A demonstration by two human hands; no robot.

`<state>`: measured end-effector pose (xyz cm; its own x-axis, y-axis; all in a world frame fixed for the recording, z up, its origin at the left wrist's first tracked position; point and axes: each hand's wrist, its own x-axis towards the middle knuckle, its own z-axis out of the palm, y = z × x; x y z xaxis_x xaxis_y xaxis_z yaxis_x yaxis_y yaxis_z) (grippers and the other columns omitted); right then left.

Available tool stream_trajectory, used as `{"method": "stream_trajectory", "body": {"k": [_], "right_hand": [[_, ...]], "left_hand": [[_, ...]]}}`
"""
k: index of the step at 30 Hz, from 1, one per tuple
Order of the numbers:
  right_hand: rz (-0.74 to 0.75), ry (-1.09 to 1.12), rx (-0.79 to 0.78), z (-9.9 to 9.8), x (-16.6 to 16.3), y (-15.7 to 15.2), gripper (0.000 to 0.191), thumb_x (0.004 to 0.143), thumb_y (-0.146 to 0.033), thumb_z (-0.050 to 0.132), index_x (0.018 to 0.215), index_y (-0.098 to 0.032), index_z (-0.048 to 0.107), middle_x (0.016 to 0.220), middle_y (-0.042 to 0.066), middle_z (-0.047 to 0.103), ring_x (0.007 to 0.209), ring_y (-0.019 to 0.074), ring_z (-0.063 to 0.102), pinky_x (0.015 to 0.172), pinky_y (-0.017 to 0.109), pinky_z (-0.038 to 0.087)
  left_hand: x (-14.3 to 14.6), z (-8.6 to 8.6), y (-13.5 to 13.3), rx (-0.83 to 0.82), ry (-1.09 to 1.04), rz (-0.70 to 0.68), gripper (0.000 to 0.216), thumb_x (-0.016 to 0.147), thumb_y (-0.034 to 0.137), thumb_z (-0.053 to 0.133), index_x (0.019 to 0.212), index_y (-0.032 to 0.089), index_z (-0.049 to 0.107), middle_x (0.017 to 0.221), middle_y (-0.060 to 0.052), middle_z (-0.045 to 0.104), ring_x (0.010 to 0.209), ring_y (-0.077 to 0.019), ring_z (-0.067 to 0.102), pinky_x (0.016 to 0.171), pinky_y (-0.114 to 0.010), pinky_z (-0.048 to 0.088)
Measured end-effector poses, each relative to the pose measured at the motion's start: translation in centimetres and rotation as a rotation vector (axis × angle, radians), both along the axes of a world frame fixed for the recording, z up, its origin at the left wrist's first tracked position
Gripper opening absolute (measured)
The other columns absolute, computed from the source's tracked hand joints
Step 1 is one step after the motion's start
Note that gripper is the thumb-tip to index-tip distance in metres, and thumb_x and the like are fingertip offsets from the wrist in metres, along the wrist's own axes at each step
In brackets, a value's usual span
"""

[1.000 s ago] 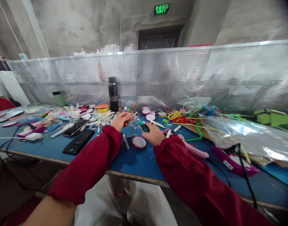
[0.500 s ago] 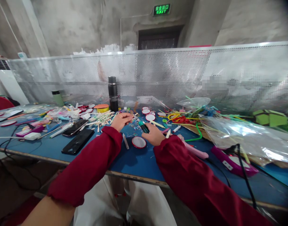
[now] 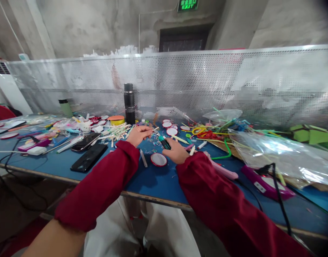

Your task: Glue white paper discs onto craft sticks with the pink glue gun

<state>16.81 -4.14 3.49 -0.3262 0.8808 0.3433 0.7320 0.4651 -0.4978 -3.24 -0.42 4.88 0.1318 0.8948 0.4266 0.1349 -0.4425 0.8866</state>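
My left hand (image 3: 138,135) is closed in a pinch on a thin whitish stick (image 3: 155,129), whose end pokes out past the fingertips. Wrapped round a small dark tube with a teal-green tip (image 3: 164,142), my right hand (image 3: 177,151) points that tip toward the stick. Whether the two touch is too small to tell. Just below and between the hands lies a round white disc with a red rim (image 3: 158,160). A white pen-like stick (image 3: 143,158) rests left of that disc. Small coloured bits (image 3: 152,144) are scattered between my hands.
A black flask (image 3: 129,104) stands behind my left hand, near the perforated metal screen (image 3: 196,85). Two phones (image 3: 89,157) lie to the left, with a pile of pale sticks (image 3: 118,132) behind. Clear plastic bags (image 3: 282,153) and a purple power strip (image 3: 268,182) lie right.
The whole view has shifted slightly, with the background a little higher. Both hands keep nearly the same grip and place, the stick and the tube still in them.
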Motion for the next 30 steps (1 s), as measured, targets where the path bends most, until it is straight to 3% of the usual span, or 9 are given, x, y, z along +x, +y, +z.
{"method": "stream_trajectory", "body": {"k": [7, 14, 21, 30], "right_hand": [[0.08, 0.102, -0.094, 0.18, 0.0, -0.28, 0.028, 0.069, -0.032, 0.049, 0.092, -0.019, 0.059, 0.077, 0.001, 0.06, 0.073, 0.0177, 0.052, 0.072, 0.03, 0.04], [0.092, 0.211, -0.15, 0.15, -0.23, -0.7, 0.024, 0.068, -0.032, 0.046, 0.086, -0.02, 0.056, 0.063, -0.003, 0.051, 0.066, 0.0168, 0.048, 0.063, 0.029, 0.037], [0.042, 0.173, -0.086, -0.1, -0.65, -0.3, 0.014, 0.068, -0.033, 0.048, 0.073, -0.02, 0.051, 0.069, -0.001, 0.05, 0.066, 0.0157, 0.045, 0.061, 0.029, 0.033], [0.021, 0.116, -0.112, -0.39, -0.95, -0.21, 0.01, 0.068, -0.029, 0.049, 0.071, -0.02, 0.052, 0.07, 0.0, 0.052, 0.067, 0.0158, 0.047, 0.062, 0.028, 0.033]], "left_hand": [[-0.17, 0.08, -0.06, 0.024, 0.059, 0.021, 0.019, 0.073, 0.034, 0.066, 0.074, 0.015, 0.067, 0.053, 0.003, 0.056, 0.046, -0.0077, 0.041, 0.049, -0.023, 0.032], [-0.03, -0.18, 0.01, 0.164, 0.172, 0.07, 0.018, 0.079, 0.032, 0.059, 0.074, 0.015, 0.063, 0.057, 0.004, 0.051, 0.053, -0.0089, 0.043, 0.055, -0.023, 0.034], [0.09, -0.2, -0.12, 0.249, 0.316, 0.125, 0.019, 0.083, 0.033, 0.056, 0.076, 0.016, 0.061, 0.061, 0.003, 0.053, 0.058, -0.0099, 0.045, 0.058, -0.023, 0.035], [-0.41, -0.7, 0.27, 0.166, 0.365, 0.11, 0.026, 0.083, 0.034, 0.054, 0.064, 0.016, 0.057, 0.056, 0.003, 0.055, 0.051, -0.0087, 0.045, 0.055, -0.023, 0.036]]}}
